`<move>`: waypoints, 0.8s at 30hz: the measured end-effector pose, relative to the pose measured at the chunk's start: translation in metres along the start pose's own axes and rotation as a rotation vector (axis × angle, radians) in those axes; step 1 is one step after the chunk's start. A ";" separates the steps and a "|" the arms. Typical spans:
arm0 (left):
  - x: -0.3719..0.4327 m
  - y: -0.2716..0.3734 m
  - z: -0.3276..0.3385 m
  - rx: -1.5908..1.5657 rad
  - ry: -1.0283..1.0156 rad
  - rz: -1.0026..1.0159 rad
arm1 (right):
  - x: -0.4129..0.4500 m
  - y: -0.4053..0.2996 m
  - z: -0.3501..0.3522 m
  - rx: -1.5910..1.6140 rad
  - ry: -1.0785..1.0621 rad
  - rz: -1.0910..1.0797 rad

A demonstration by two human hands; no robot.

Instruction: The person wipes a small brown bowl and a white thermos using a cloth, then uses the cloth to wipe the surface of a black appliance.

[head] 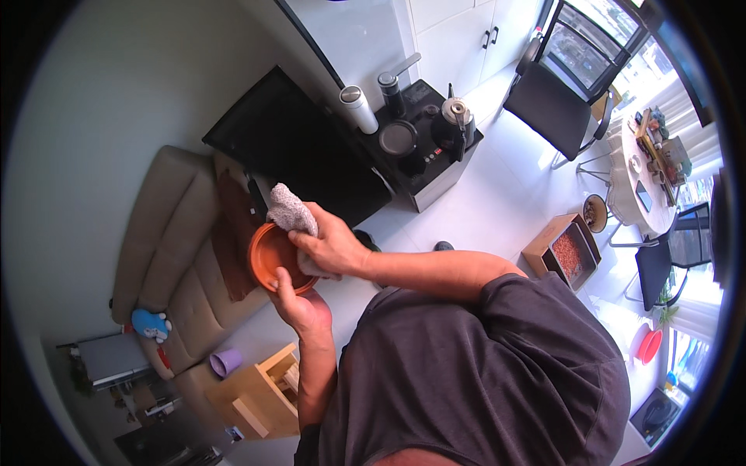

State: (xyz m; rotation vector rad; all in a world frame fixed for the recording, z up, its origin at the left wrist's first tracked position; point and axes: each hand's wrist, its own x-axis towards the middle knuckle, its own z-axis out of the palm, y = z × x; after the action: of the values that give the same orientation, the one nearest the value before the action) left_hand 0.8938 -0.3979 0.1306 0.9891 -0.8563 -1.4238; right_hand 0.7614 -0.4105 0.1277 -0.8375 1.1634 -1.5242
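Note:
My left hand (303,311) grips a round terracotta-coloured bowl (265,256) from its near side, with the thumb over the rim. The bowl is tilted so that part of its inside faces me. In my right hand (335,242) is a bunched greyish-pink cloth (291,211). One end of the cloth sticks up beyond the fingers, and another part hangs below the hand against the bowl's side. My right thumb lies over the bowl's edge. Both hands are held up in front of my dark shirt, and the bowl's underside is hidden.
Beyond my hands stands a black-topped tea table (338,157) with a kettle (457,119) and a white flask (358,109). A beige sofa (192,297) is at left, near a purple bin (225,362) and a wooden stool (250,402). A box (542,244) and chair (551,110) stand right.

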 end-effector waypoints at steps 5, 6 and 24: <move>0.049 0.040 -0.054 0.019 -0.416 -0.195 | 0.027 -0.038 -0.004 -0.603 -0.185 -0.597; 0.064 0.045 -0.065 0.171 -0.449 -0.157 | 0.028 -0.049 0.007 -0.692 -0.262 -0.640; 0.097 0.058 -0.135 -0.128 -0.322 -0.141 | 0.029 0.019 0.126 -0.262 0.062 -0.095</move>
State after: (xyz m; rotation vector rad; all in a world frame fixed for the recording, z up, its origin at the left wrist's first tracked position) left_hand 1.0409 -0.4946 0.1230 0.7454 -0.9283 -1.7680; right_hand 0.8752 -0.4719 0.1458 -1.0385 1.4063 -1.5029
